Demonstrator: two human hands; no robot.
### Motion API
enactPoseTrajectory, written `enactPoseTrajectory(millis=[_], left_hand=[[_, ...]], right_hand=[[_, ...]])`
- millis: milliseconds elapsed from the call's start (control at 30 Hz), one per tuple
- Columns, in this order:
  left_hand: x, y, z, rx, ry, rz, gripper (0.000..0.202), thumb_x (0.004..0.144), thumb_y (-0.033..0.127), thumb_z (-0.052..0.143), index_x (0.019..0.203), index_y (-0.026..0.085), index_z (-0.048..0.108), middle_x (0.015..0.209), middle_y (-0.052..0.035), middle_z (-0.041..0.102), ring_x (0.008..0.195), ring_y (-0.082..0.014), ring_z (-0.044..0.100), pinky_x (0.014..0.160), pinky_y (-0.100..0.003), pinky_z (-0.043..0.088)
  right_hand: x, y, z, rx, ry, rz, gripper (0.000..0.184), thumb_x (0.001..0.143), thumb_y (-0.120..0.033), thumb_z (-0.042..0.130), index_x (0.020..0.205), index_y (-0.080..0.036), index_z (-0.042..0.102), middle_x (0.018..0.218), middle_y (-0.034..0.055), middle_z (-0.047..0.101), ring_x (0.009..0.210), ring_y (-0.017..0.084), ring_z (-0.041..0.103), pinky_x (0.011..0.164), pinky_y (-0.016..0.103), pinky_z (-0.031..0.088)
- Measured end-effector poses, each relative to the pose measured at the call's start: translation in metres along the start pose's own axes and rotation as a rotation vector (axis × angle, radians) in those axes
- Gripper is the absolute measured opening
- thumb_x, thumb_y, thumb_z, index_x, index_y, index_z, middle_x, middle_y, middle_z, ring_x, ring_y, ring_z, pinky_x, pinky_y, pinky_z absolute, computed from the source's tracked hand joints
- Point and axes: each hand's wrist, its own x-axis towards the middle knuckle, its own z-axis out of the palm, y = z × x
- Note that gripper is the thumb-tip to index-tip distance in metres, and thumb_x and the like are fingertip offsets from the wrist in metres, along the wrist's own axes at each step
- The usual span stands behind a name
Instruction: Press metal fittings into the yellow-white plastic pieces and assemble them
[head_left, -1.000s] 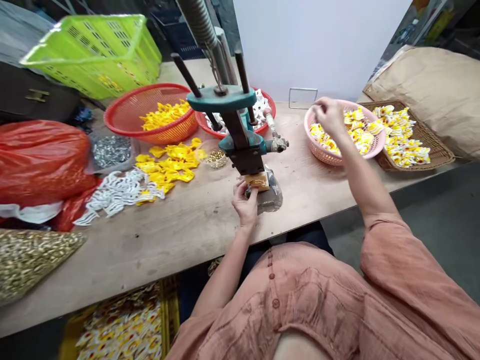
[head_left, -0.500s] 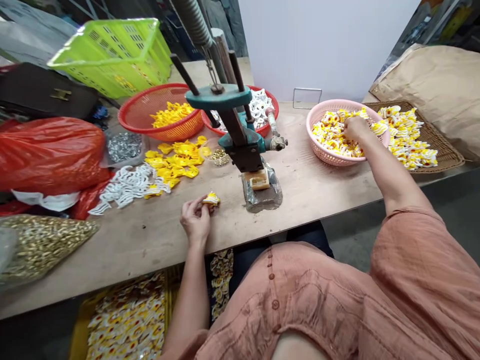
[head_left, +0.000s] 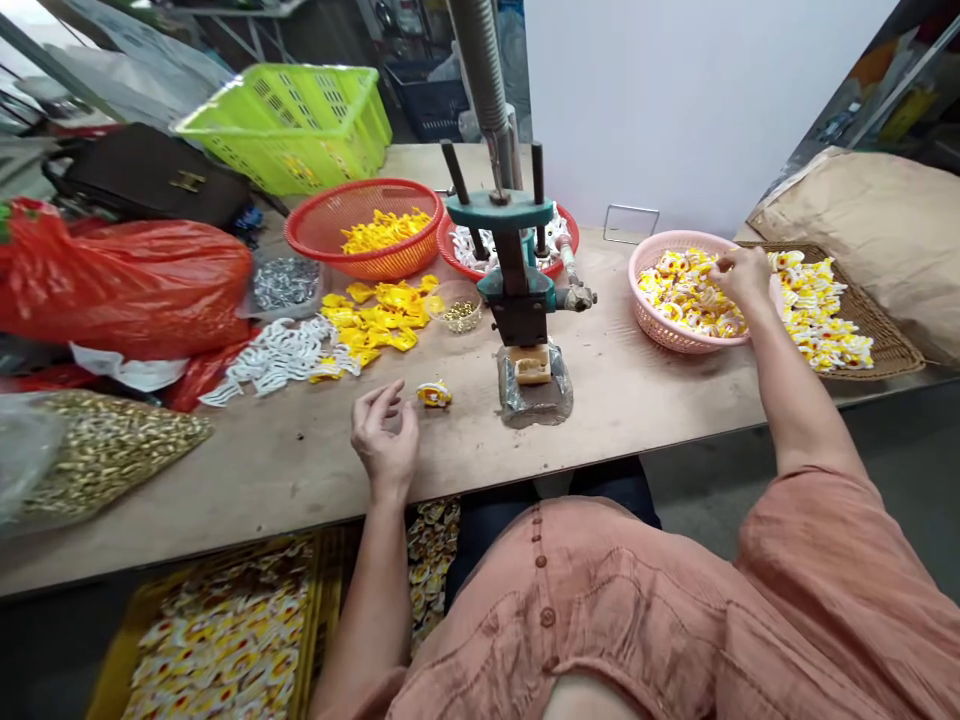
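My left hand (head_left: 384, 430) is over the table with thumb and fingers apart, holding nothing. Just to its right, apart from the fingertips, lies a small yellow-and-white plastic piece (head_left: 433, 393). My right hand (head_left: 742, 275) is at the right side of a pink basket (head_left: 675, 338) heaped with similar yellow-and-white pieces (head_left: 686, 290). Its fingers are bent together in a pinch, and whatever is between them is hidden. Midway between my hands stands a green hand press (head_left: 517, 290), with a small tan block (head_left: 532, 372) on its base.
Loose yellow parts (head_left: 394, 315) and white parts (head_left: 281, 355) lie at left, near a cup of brass bits (head_left: 460, 312). Behind are red baskets (head_left: 300, 235) and a green crate (head_left: 300, 150). A wicker tray (head_left: 892, 345) sits right; a bag of brass parts (head_left: 124, 440) lies left.
My left hand has let go of the yellow-and-white piece and drawn slightly left, fingers opening. My right hand has risen from among the basket's pieces toward its right rim. The view has shifted.
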Motion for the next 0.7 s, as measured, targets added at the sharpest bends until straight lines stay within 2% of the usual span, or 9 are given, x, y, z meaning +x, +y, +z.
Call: enactPoseTrajectory(millis=[67, 133, 267, 333, 367, 467, 533, 600, 700], left_hand=[[-0.004, 0.02, 0.004, -0.087, 0.005, -0.014, 0.036, 0.089, 0.032, 0.068, 0.122, 0.021, 0.081, 0.12, -0.0086, 0.071, 0.096, -0.0202, 0.073, 0.09, -0.036, 0.066], [-0.011, 0.048, 0.016, -0.19, -0.052, -0.014, 0.034, 0.092, 0.033, 0.07, 0.121, 0.021, 0.082, 0.12, -0.0078, 0.073, 0.095, -0.0186, 0.074, 0.091, -0.035, 0.066], [-0.035, 0.111, 0.052, -0.445, -0.315, 0.061, 0.025, 0.097, 0.035, 0.074, 0.116, 0.022, 0.085, 0.114, -0.0075, 0.078, 0.103, -0.0209, 0.077, 0.094, -0.035, 0.067], [-0.046, 0.132, 0.066, -0.585, -0.464, 0.069, 0.026, 0.101, 0.038, 0.074, 0.12, 0.025, 0.085, 0.119, -0.0086, 0.077, 0.109, -0.0223, 0.078, 0.096, -0.035, 0.068], [-0.05, 0.138, 0.072, -0.616, -0.5, 0.085, 0.03, 0.101, 0.04, 0.076, 0.127, 0.027, 0.083, 0.123, -0.0086, 0.075, 0.108, -0.0219, 0.078, 0.096, -0.036, 0.069], [-0.055, 0.14, 0.08, -0.567, -0.537, 0.152, 0.052, 0.095, 0.047, 0.084, 0.145, 0.033, 0.074, 0.132, -0.0076, 0.07, 0.108, -0.021, 0.077, 0.098, -0.036, 0.069], [-0.056, 0.131, 0.083, -0.544, -0.551, 0.158, 0.054, 0.094, 0.049, 0.084, 0.145, 0.032, 0.075, 0.13, -0.0074, 0.071, 0.111, -0.0222, 0.076, 0.097, -0.035, 0.069], [-0.058, 0.117, 0.089, -0.586, -0.531, 0.097, 0.049, 0.097, 0.05, 0.081, 0.14, 0.028, 0.078, 0.125, -0.0086, 0.074, 0.111, -0.023, 0.076, 0.093, -0.034, 0.069], [-0.064, 0.098, 0.104, -0.634, -0.428, -0.038, 0.051, 0.096, 0.054, 0.081, 0.135, 0.022, 0.079, 0.125, -0.0112, 0.078, 0.105, -0.0219, 0.078, 0.091, -0.033, 0.068]], right_hand=[[-0.015, -0.001, -0.005, 0.284, 0.092, 0.019, 0.027, 0.095, -0.027, 0.063, 0.109, -0.013, 0.081, 0.113, 0.0191, 0.081, 0.105, 0.028, 0.075, 0.101, 0.046, 0.062], [-0.04, -0.014, -0.002, 0.588, 0.147, -0.015, 0.021, 0.092, -0.033, 0.068, 0.101, -0.018, 0.08, 0.101, 0.0123, 0.08, 0.09, 0.025, 0.076, 0.09, 0.044, 0.066], [-0.119, -0.072, 0.017, 1.001, 0.118, -0.178, 0.023, 0.086, -0.049, 0.078, 0.092, -0.026, 0.078, 0.091, 0.0051, 0.077, 0.083, 0.024, 0.076, 0.082, 0.045, 0.069], [-0.16, -0.103, 0.028, 1.07, 0.082, -0.253, 0.021, 0.088, -0.05, 0.077, 0.094, -0.03, 0.079, 0.092, 0.0047, 0.077, 0.084, 0.025, 0.077, 0.08, 0.047, 0.07], [-0.178, -0.117, 0.034, 1.054, 0.077, -0.305, 0.018, 0.091, -0.049, 0.075, 0.095, -0.032, 0.08, 0.094, 0.0051, 0.077, 0.085, 0.026, 0.077, 0.081, 0.049, 0.07], [-0.216, -0.147, 0.049, 0.86, 0.066, -0.553, 0.014, 0.095, -0.039, 0.071, 0.104, -0.037, 0.082, 0.102, 0.0063, 0.079, 0.092, 0.028, 0.078, 0.09, 0.052, 0.07], [-0.229, -0.16, 0.062, 0.742, 0.039, -0.704, 0.018, 0.098, -0.035, 0.069, 0.109, -0.037, 0.083, 0.104, 0.007, 0.08, 0.096, 0.028, 0.078, 0.099, 0.052, 0.068], [-0.234, -0.169, 0.079, 0.754, 0.054, -0.724, 0.02, 0.1, -0.036, 0.069, 0.114, -0.035, 0.083, 0.106, 0.008, 0.08, 0.097, 0.027, 0.078, 0.1, 0.051, 0.068], [-0.238, -0.179, 0.107, 0.929, 0.108, -0.613, 0.022, 0.102, -0.037, 0.069, 0.12, -0.031, 0.082, 0.11, 0.009, 0.08, 0.095, 0.025, 0.079, 0.09, 0.044, 0.069]])
